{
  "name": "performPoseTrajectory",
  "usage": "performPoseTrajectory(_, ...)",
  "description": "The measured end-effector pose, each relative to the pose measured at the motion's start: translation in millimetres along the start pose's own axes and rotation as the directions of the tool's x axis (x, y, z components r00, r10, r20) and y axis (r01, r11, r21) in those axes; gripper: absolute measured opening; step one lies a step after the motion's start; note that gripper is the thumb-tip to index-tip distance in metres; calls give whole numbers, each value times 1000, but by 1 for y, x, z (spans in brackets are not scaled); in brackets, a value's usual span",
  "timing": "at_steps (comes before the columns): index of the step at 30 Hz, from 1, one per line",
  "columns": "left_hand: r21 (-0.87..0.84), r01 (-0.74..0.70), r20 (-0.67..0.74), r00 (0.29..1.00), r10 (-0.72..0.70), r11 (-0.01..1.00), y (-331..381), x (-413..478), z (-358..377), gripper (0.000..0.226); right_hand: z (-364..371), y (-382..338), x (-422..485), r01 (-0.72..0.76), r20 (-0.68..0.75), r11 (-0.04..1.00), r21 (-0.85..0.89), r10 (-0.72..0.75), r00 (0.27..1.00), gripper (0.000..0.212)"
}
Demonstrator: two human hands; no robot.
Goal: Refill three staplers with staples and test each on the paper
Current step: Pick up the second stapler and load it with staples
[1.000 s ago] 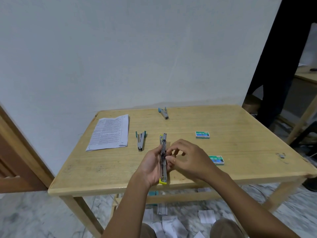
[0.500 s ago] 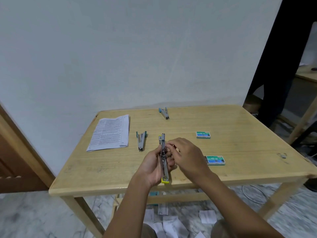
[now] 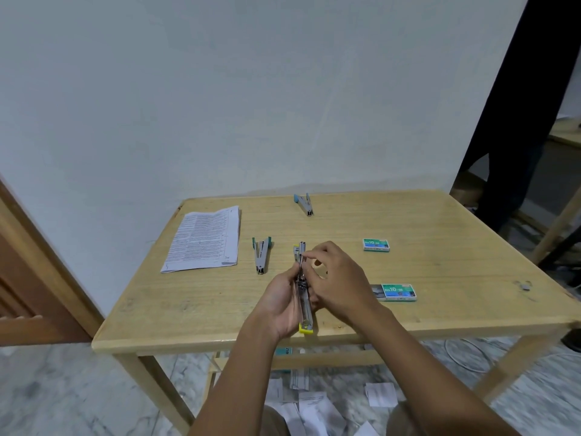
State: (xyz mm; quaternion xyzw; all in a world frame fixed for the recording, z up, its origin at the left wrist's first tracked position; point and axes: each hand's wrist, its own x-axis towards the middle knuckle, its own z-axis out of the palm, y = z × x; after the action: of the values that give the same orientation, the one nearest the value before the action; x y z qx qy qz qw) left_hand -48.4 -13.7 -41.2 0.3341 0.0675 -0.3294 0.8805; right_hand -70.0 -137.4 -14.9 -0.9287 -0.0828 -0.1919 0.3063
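A yellow stapler [image 3: 304,305] is swung fully open above the near edge of the wooden table [image 3: 440,309]. My left hand [image 3: 278,302] holds it from the left side. My right hand [image 3: 338,283] pinches at the stapler's metal channel near its far end; whether staples sit between the fingers cannot be told. A green stapler [image 3: 261,254] lies on the table left of my hands, and a blue stapler [image 3: 303,204] lies near the far edge. The printed paper [image 3: 204,239] is at the far left. One staple box [image 3: 394,292] is slid open just right of my right hand; another [image 3: 376,245] lies further back.
A small metal piece [image 3: 524,286] lies near the table's right edge. Paper scraps [image 3: 314,404] litter the floor under the table. A person in dark clothes [image 3: 515,121] stands at the far right. A wooden door [image 3: 28,278] is at the left.
My right hand has slid forward along the open stapler toward its far end. My left hand keeps its hold and the stapler has barely shifted.
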Motion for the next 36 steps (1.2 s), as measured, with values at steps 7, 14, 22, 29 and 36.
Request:
performPoseTrajectory(7, 28, 2, 9, 1000, -2, 1000, -1, 1, -1, 43, 3, 4, 5, -56, 122, 998, 11, 55, 991, 34)
performPoseTrajectory(14, 41, -12, 18, 1000, 11, 999, -1, -2, 4, 38, -3, 6, 4, -34, 128, 997, -63, 42, 991, 35)
performPoseTrajectory(22, -25, 9, 2, 1000, -9, 1000, 1, -4, 5, 38, -27, 9, -22, 22, 107, 996, 83, -31, 994, 26)
performPoseTrajectory(29, -79, 25, -36, 999, -28, 997, 1, -3, 3, 37, -29, 13, -48, 288, 358, 954, 83, -298, 885, 57)
performPoseTrajectory(36, -111, -12, -5, 1000, 11, 994, -1, -5, 6, 37, -33, 18, -44, 313, 120, 918, 243, -349, 929, 24)
